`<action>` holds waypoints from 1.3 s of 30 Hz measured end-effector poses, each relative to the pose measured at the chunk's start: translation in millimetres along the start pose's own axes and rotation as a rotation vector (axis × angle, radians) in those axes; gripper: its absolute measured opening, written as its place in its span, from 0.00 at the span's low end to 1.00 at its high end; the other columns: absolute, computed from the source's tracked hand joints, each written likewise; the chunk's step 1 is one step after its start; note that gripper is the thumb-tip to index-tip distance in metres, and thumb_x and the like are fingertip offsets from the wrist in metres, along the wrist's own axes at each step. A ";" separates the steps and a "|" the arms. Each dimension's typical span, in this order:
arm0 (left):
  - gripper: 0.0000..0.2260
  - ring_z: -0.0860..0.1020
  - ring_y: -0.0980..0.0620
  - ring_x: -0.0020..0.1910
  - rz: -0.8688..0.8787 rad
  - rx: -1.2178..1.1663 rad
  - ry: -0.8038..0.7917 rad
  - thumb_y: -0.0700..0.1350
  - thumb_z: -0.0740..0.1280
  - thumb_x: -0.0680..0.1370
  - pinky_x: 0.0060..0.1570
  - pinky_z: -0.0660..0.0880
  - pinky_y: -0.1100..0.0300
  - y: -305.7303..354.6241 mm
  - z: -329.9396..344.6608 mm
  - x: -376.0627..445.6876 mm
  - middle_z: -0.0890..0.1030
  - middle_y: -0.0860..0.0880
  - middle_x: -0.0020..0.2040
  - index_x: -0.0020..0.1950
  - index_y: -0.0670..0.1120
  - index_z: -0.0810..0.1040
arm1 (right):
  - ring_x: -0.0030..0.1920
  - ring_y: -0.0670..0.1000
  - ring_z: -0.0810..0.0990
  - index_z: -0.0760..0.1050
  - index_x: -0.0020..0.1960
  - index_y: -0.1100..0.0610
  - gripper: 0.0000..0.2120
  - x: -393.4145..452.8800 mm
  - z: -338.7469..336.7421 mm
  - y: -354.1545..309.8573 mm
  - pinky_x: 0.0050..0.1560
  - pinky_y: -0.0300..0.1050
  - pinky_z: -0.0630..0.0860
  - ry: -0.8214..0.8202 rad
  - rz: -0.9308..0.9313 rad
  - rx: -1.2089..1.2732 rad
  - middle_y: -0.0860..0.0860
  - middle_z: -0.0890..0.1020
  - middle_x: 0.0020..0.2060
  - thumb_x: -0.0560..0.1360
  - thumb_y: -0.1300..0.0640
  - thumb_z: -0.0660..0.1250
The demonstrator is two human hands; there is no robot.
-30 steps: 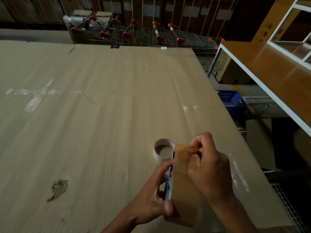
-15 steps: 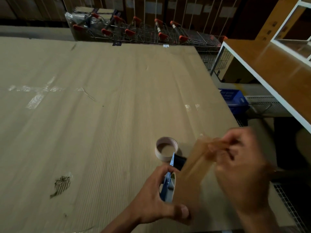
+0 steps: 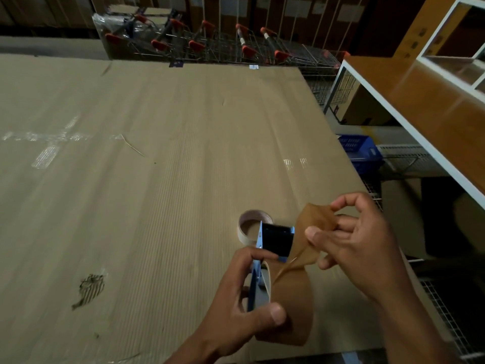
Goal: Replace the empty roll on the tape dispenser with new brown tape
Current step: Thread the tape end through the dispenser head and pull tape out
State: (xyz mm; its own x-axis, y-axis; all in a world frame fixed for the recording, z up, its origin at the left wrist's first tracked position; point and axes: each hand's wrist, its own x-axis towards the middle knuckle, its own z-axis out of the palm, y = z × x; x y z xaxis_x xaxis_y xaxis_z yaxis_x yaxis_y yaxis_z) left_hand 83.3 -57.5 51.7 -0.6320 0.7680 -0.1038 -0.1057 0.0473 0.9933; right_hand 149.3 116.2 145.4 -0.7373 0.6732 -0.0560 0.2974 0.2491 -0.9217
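My left hand [image 3: 236,300] grips a blue tape dispenser [image 3: 258,264] with a black roller head, held on edge above the cardboard. A roll of brown tape [image 3: 294,311] sits on the dispenser under my left thumb. My right hand [image 3: 351,245] pinches the loose end of the brown tape [image 3: 312,219], pulled up and twisted to the right of the black head. The empty whitish cardboard roll [image 3: 252,222] lies flat on the cardboard surface [image 3: 157,179] just behind the dispenser.
The cardboard surface ends close on the right, with a blue basket [image 3: 359,151] and wire shelving below. An orange-topped white table [image 3: 433,106] stands to the right. Shopping trolleys [image 3: 223,46] line the far edge. A torn patch [image 3: 90,287] marks the cardboard at the left.
My right hand peeled the tape end off the roll and drew it up and right, now twisted beside the black head. The dispenser tilted, showing that head.
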 end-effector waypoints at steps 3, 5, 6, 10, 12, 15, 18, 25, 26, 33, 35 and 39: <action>0.38 0.80 0.51 0.62 0.046 0.061 0.021 0.76 0.72 0.59 0.54 0.81 0.57 3.6 0.5 -1.9 0.78 0.56 0.62 0.62 0.57 0.73 | 0.34 0.49 0.86 0.67 0.49 0.49 0.24 -2.3 3.6 2.6 0.30 0.44 0.80 -0.027 0.040 -0.051 0.53 0.85 0.38 0.63 0.64 0.78; 0.36 0.79 0.53 0.63 0.080 0.090 0.029 0.74 0.73 0.59 0.53 0.80 0.63 5.1 1.4 -4.5 0.76 0.57 0.63 0.62 0.60 0.73 | 0.34 0.48 0.86 0.67 0.50 0.48 0.26 -5.2 7.7 5.1 0.36 0.50 0.83 0.017 0.056 -0.094 0.52 0.84 0.34 0.62 0.63 0.79; 0.34 0.78 0.54 0.64 0.103 0.112 0.039 0.71 0.74 0.60 0.54 0.79 0.63 5.7 2.2 -5.7 0.75 0.58 0.63 0.62 0.61 0.73 | 0.34 0.49 0.86 0.67 0.50 0.48 0.27 -6.8 9.7 5.7 0.38 0.53 0.84 0.042 0.062 -0.112 0.51 0.83 0.33 0.61 0.63 0.79; 0.32 0.77 0.53 0.65 0.191 0.163 0.139 0.61 0.74 0.62 0.58 0.78 0.52 3.1 5.6 -8.5 0.75 0.57 0.66 0.65 0.56 0.74 | 0.33 0.53 0.85 0.66 0.51 0.47 0.28 -10.7 13.4 6.9 0.39 0.56 0.83 0.112 0.061 -0.168 0.51 0.82 0.32 0.61 0.60 0.80; 0.31 0.77 0.56 0.65 0.208 0.176 0.204 0.62 0.75 0.61 0.57 0.79 0.55 3.5 7.1 -8.5 0.74 0.61 0.65 0.63 0.61 0.74 | 0.33 0.54 0.85 0.66 0.51 0.48 0.28 -11.5 13.6 7.3 0.37 0.53 0.82 0.130 0.062 -0.180 0.51 0.82 0.31 0.60 0.59 0.80; 0.30 0.76 0.62 0.65 0.237 0.184 0.268 0.65 0.76 0.59 0.52 0.80 0.67 7.7 10.2 -8.9 0.72 0.66 0.63 0.60 0.67 0.73 | 0.33 0.52 0.84 0.66 0.51 0.49 0.28 -12.2 15.3 6.8 0.35 0.49 0.81 0.131 0.067 -0.174 0.50 0.82 0.31 0.61 0.59 0.80; 0.33 0.75 0.63 0.65 0.239 0.169 0.293 0.74 0.73 0.59 0.52 0.80 0.69 10.3 13.5 -8.9 0.71 0.68 0.64 0.60 0.66 0.73 | 0.33 0.53 0.84 0.66 0.51 0.49 0.28 -11.5 17.8 7.0 0.35 0.50 0.81 0.133 0.055 -0.166 0.53 0.83 0.32 0.61 0.59 0.80; 0.43 0.77 0.57 0.65 0.186 0.185 0.089 0.65 0.80 0.52 0.55 0.80 0.63 11.7 7.8 -10.0 0.70 0.63 0.65 0.65 0.67 0.69 | 0.32 0.44 0.84 0.67 0.51 0.50 0.27 -6.8 23.7 10.0 0.36 0.51 0.83 0.196 -0.010 -0.104 0.48 0.82 0.31 0.62 0.64 0.79; 0.43 0.76 0.58 0.65 0.175 0.177 0.045 0.60 0.80 0.52 0.56 0.79 0.65 11.2 7.4 -9.9 0.70 0.63 0.66 0.65 0.68 0.68 | 0.32 0.43 0.84 0.67 0.51 0.50 0.27 -6.2 24.5 11.0 0.36 0.49 0.83 0.206 -0.028 -0.104 0.48 0.82 0.31 0.62 0.64 0.79; 0.44 0.75 0.60 0.67 0.172 0.162 0.027 0.57 0.80 0.54 0.61 0.80 0.54 8.3 3.4 -8.7 0.69 0.67 0.66 0.68 0.66 0.67 | 0.30 0.42 0.80 0.65 0.50 0.51 0.25 -5.4 27.4 14.0 0.27 0.30 0.73 0.225 -0.075 -0.257 0.50 0.82 0.33 0.64 0.62 0.78; 0.44 0.76 0.57 0.67 0.167 0.163 0.046 0.57 0.80 0.55 0.63 0.80 0.48 9.0 3.8 -7.8 0.70 0.65 0.67 0.68 0.66 0.67 | 0.30 0.41 0.79 0.65 0.51 0.51 0.25 -4.7 24.8 12.8 0.26 0.25 0.70 0.203 -0.056 -0.274 0.51 0.82 0.33 0.64 0.61 0.78; 0.42 0.79 0.51 0.65 0.190 0.153 0.108 0.56 0.80 0.56 0.61 0.80 0.43 13.0 1.2 -3.7 0.75 0.54 0.68 0.68 0.65 0.68 | 0.28 0.42 0.79 0.65 0.51 0.51 0.25 -7.5 22.1 12.2 0.25 0.26 0.71 0.188 -0.029 -0.271 0.49 0.82 0.32 0.64 0.61 0.78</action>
State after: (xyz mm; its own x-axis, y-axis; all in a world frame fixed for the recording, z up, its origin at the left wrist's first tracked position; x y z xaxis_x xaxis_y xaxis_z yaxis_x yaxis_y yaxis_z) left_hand 85.2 -59.0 65.1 -0.7083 0.7003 0.0887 0.1346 0.0106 0.9908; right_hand 145.2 98.8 126.1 -0.6304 0.7736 0.0645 0.4468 0.4295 -0.7848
